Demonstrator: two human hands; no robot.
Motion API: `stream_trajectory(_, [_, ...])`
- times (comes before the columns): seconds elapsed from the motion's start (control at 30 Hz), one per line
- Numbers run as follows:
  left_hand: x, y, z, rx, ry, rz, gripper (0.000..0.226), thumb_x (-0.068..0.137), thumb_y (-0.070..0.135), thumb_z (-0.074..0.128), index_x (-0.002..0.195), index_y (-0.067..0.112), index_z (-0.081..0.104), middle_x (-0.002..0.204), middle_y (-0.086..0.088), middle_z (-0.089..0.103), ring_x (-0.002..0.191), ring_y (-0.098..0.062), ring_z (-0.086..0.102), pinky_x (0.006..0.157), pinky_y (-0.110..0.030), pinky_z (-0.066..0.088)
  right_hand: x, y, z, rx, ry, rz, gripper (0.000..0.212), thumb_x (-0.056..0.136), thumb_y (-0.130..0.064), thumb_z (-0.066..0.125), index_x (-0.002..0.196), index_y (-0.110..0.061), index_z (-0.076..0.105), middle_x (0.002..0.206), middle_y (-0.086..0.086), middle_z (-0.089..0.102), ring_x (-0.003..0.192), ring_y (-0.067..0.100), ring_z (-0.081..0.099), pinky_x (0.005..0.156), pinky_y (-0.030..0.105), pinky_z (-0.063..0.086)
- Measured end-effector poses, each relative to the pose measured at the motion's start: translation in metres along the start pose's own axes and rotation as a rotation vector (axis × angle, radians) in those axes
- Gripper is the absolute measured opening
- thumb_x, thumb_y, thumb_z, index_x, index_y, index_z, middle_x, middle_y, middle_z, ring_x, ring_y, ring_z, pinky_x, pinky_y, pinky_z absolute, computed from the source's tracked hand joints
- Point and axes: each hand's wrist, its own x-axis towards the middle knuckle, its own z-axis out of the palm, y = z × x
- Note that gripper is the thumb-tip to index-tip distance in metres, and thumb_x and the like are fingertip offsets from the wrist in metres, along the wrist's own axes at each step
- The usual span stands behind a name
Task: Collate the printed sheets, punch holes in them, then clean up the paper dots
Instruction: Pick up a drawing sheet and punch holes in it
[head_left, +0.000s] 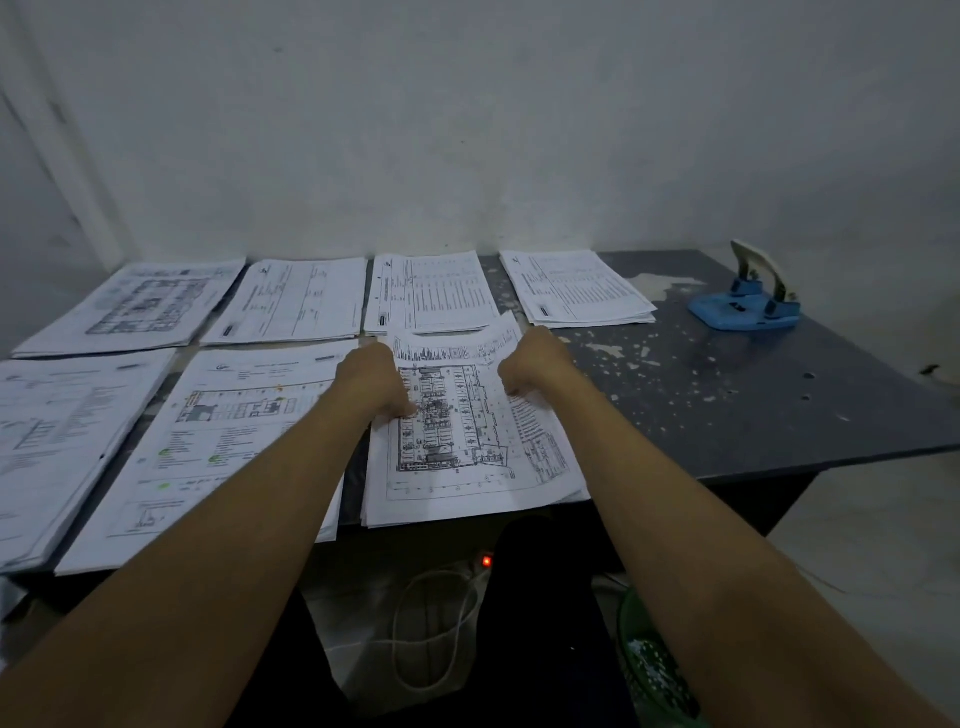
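Several stacks of printed sheets lie on the dark table. The near right stack shows a floor plan. My left hand grips the left edge of its top sheets, and my right hand grips the right edge. The far end of the held sheets curls upward over the stack behind. A blue hole punch with a pale lever stands at the far right of the table, well away from both hands.
Other stacks lie along the back row and near left. Under the table are a white cable, a red indicator light and a green basket holding paper bits. A wall stands behind.
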Motion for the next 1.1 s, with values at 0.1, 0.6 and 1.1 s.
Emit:
stream_trajectory(0.1, [0.002,0.001,0.002,0.028,0.007,0.009,0.070,0.075,0.037,0.085,0.122,0.002,0.047,0.115,-0.014,0.062,0.111,-0.027,0.061,0.084,-0.032,0.053,0.000,0.003,-0.008,0.076,-0.046,0.006,0.064,0.075,-0.005,0.079,0.131,0.001,0.049,0.115,0.012,0.059,0.093,0.023,0.061,0.070,0.030,0.056])
stream_trajectory(0.6, [-0.009,0.004,0.051,-0.242,0.269,-0.026,0.064,0.083,0.030,0.070,0.132,-0.002,0.043,0.140,-0.022,0.036,0.129,-0.037,0.035,0.104,-0.042,0.037,-0.008,0.017,-0.013,0.738,-0.199,0.016,0.043,0.081,0.009,0.069,0.122,-0.001,0.061,0.116,0.017,0.068,0.104,0.033,0.067,0.088,0.047,0.057])
stream_trajectory(1.1, [-0.014,0.016,0.053,-1.064,0.598,0.061,0.036,0.099,0.031,0.057,0.128,0.013,0.047,0.111,0.002,0.064,0.099,-0.020,0.064,0.083,-0.037,0.054,-0.016,0.052,-0.030,1.099,-0.278,-0.182,0.044,0.083,0.010,0.068,0.125,-0.002,0.059,0.117,0.018,0.070,0.104,0.035,0.069,0.088,0.051,0.056])
